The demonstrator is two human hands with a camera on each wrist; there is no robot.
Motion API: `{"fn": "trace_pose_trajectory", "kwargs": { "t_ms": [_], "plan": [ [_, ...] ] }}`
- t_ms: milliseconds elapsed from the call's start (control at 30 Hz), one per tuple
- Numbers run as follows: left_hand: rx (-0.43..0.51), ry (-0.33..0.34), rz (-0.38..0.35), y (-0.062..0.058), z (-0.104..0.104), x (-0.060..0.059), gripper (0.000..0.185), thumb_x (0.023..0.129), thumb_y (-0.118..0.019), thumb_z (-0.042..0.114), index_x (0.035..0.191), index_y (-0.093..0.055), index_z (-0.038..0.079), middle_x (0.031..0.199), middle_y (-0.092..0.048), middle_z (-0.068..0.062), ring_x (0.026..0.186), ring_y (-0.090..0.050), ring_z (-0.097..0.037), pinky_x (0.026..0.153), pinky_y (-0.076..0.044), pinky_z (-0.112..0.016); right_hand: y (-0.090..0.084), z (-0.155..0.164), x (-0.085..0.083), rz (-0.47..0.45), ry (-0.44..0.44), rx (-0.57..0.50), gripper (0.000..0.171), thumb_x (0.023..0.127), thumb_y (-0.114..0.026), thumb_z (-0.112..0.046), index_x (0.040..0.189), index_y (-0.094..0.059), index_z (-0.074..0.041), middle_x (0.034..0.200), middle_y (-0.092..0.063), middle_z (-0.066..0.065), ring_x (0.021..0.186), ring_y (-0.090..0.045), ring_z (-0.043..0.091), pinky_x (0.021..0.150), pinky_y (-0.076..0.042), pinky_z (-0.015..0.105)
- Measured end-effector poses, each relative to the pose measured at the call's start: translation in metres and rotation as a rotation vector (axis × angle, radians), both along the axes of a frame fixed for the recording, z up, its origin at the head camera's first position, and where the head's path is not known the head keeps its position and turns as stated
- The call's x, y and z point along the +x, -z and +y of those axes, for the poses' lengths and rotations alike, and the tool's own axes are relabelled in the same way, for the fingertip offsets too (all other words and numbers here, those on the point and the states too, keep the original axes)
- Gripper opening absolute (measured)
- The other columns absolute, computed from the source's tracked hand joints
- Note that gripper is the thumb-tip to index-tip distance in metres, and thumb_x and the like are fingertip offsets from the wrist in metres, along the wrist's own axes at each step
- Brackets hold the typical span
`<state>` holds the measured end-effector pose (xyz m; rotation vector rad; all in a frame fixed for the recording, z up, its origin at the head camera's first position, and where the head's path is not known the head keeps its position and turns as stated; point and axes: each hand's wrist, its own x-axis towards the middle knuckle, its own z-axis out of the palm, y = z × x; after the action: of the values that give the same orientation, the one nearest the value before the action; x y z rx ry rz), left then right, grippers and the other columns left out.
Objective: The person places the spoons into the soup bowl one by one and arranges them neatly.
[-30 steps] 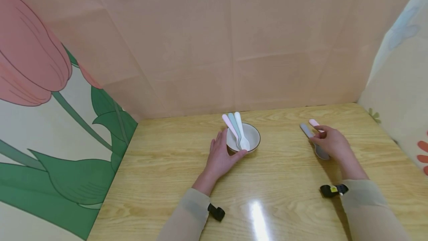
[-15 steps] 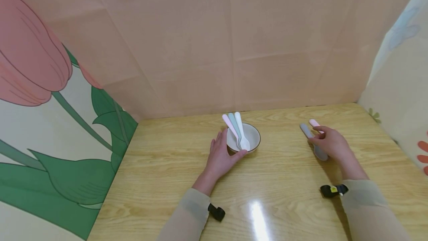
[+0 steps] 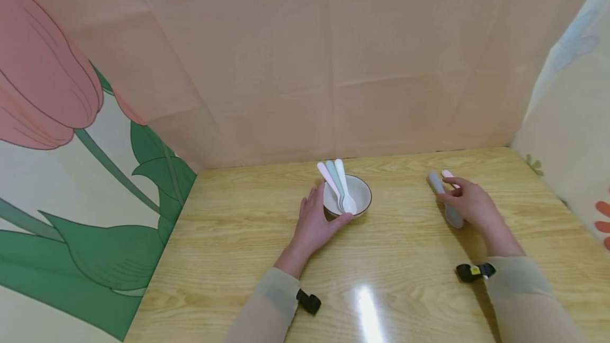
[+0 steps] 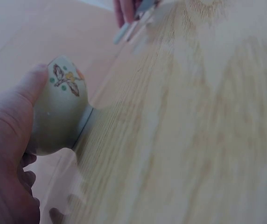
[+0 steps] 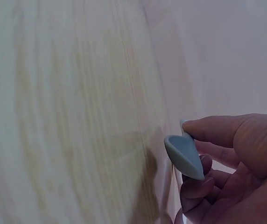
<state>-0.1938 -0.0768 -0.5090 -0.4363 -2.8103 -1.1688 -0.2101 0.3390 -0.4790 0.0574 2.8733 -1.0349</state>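
My left hand (image 3: 315, 224) holds a small white bowl (image 3: 361, 196) with a dark rim, thumb at the near side and fingers round the left. Leaning together inside the bowl are a pink-handled utensil (image 3: 328, 178), a teal-handled one (image 3: 332, 169) and a white spoon (image 3: 345, 187). The left wrist view shows the flower-printed outside of the bowl (image 4: 61, 112). At the right, my right hand (image 3: 472, 204) pinches a grey spoon (image 3: 436, 184) between thumb and fingers. A pink handle (image 3: 447, 174) lies just beyond, the rest of it hidden by that hand.
The wood-grain table (image 3: 229, 237) ends at a peach-coloured cloth backdrop (image 3: 267, 94). Tulip-printed fabric (image 3: 105, 253) stands on the left, a pale printed panel (image 3: 567, 136) on the right. Each wrist wears a small black camera (image 3: 310, 302).
The grey spoon has turned slightly in my right hand, its bowl end shifting left and its handle end rising a little. My left hand and the bowl stay put.
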Motion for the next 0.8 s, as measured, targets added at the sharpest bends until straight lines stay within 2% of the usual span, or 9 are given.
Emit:
{"fn": "trace_pose_trajectory", "kwargs": {
  "t_ms": [100, 367, 567, 800],
  "plan": [
    [0.001, 0.002, -0.002, 0.0, 0.0, 0.0, 0.114, 0.095, -0.075, 0.072, 0.177, -0.019, 0.017, 0.179, -0.03, -0.014, 0.168, -0.019, -0.037, 0.135, -0.009, -0.055, 0.0, -0.002, 0.0, 0.01, 0.0, -0.008, 0.071, 0.111, -0.068, -0.033, 0.162, -0.042, 0.009, 0.132, -0.064, 0.036, 0.106, -0.066, 0.043, 0.072, -0.054, 0.034],
    [0.001, 0.004, 0.005, 0.001, 0.001, -0.001, 0.114, 0.095, -0.076, 0.072, 0.176, -0.02, 0.016, 0.179, -0.03, -0.014, 0.168, -0.019, -0.037, 0.135, -0.009, -0.056, -0.005, -0.011, 0.0, 0.066, -0.007, -0.029, 0.064, 0.114, -0.064, -0.03, 0.163, -0.043, 0.005, 0.125, -0.066, 0.031, 0.095, -0.064, 0.035, 0.069, -0.053, 0.035],
    [0.0, 0.002, 0.015, 0.003, 0.001, -0.003, 0.114, 0.095, -0.075, 0.072, 0.176, -0.019, 0.015, 0.179, -0.031, -0.016, 0.168, -0.02, -0.037, 0.135, -0.011, -0.057, -0.007, -0.019, -0.001, 0.077, 0.01, -0.06, 0.064, 0.114, -0.062, -0.028, 0.166, -0.04, 0.002, 0.124, -0.063, 0.03, 0.097, -0.064, 0.038, 0.068, -0.054, 0.035],
    [-0.015, 0.001, -0.004, 0.001, 0.0, -0.001, 0.114, 0.095, -0.075, 0.073, 0.177, -0.016, 0.02, 0.179, -0.029, -0.016, 0.168, -0.018, -0.036, 0.136, -0.009, -0.055, -0.011, -0.028, 0.0, 0.117, 0.001, -0.087, 0.065, 0.114, -0.062, -0.028, 0.168, -0.039, 0.0, 0.124, -0.064, 0.029, 0.1, -0.063, 0.038, 0.069, -0.053, 0.034]
  ]
}}
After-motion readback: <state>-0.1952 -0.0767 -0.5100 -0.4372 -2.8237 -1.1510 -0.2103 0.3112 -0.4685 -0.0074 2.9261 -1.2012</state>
